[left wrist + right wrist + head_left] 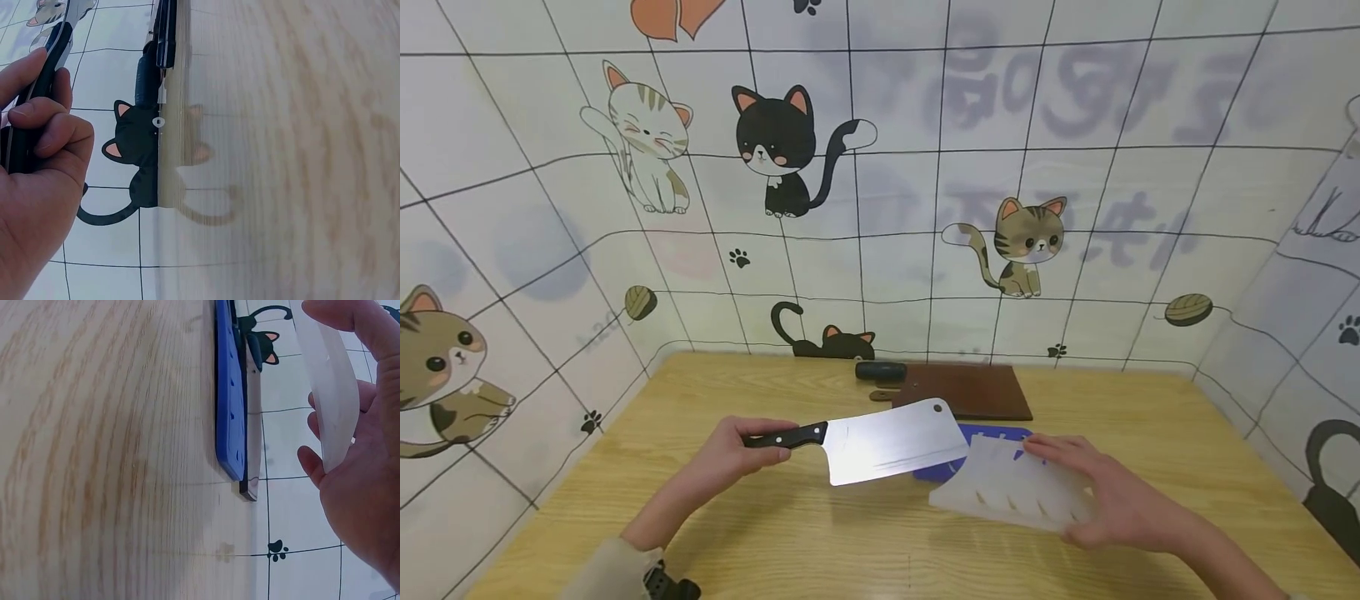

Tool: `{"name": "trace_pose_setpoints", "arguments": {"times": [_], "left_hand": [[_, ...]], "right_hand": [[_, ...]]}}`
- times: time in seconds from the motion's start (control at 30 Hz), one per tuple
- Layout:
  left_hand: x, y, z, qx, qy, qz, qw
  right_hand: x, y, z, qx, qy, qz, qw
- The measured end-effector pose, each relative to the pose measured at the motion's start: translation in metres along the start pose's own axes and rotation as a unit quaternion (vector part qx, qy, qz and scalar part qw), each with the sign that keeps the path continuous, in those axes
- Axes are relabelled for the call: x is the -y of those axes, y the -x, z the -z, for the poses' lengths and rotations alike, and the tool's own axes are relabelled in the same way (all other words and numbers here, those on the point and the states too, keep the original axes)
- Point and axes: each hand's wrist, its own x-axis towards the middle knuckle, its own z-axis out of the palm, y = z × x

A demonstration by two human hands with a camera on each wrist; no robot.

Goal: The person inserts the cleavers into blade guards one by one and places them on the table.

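My left hand point(730, 458) grips a cleaver by its black riveted handle point(775, 437), held above the table. The broad silver blade point(887, 442) points right, with a small hole near its far corner. In the left wrist view, fingers curl round the dark handle point(25, 137). My right hand point(1123, 500) holds a translucent white plastic sheet point(1007, 479), bowed and pierced by several small slots, between thumb and fingers. The blade's end and the sheet's left edge meet in the head view; whether they touch, I cannot tell. Behind them lies a flat blue slotted piece point(934, 473), partly hidden.
A brown cutting board point(966, 392) lies toward the back of the wooden table point(820, 550). A black handle-like object point(880, 372) is at its left rear. Cat-patterned sheeting point(895, 192) walls the back and sides.
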Motion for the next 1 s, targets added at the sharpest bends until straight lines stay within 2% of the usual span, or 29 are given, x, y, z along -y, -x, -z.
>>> {"name": "trace_pose_setpoints", "arguments": {"times": [0.27,0.53,0.83,1.0], "left_hand": [[0.0027,-0.0036,0.0011,-0.004,-0.002,-0.012,0.9999],[0.0013,-0.0019,-0.0024,0.002,0.002,0.003,1.0],[0.0019,-0.0035,-0.0034,0.008,0.015,0.01,0.9998],[0.002,-0.0045,-0.0058,0.019,0.052,0.013,0.9984]], "right_hand": [[-0.0022,0.0003,-0.0006,-0.01,-0.016,0.02,1.0],[-0.001,0.0008,-0.0013,0.019,-0.015,-0.007,1.0],[-0.0028,0.0033,-0.0043,0.015,-0.019,-0.01,1.0],[-0.0033,0.0032,-0.0046,0.017,-0.024,-0.024,0.999]]}}
